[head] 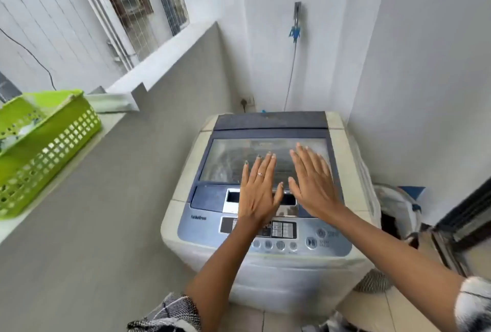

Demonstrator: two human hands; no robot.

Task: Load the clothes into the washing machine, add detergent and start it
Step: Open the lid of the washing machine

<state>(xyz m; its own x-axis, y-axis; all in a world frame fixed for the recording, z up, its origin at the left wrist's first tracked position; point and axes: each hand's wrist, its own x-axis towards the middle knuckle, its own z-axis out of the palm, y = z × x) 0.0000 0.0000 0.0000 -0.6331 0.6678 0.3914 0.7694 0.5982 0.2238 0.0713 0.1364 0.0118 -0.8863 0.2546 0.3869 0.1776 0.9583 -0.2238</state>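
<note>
A white top-loading washing machine with a blue top stands in the corner, its glass lid closed. My left hand and my right hand are stretched out side by side over the lid and its front handle, fingers straight, holding nothing. Whether they touch the lid I cannot tell. The control panel with round buttons lies just below my wrists. A laundry basket with dark and light clothes sits on the floor to the right of the machine.
A green perforated plastic basket stands on the grey ledge at the left. A hose and a wall socket are behind the machine. A dark door frame is at the right.
</note>
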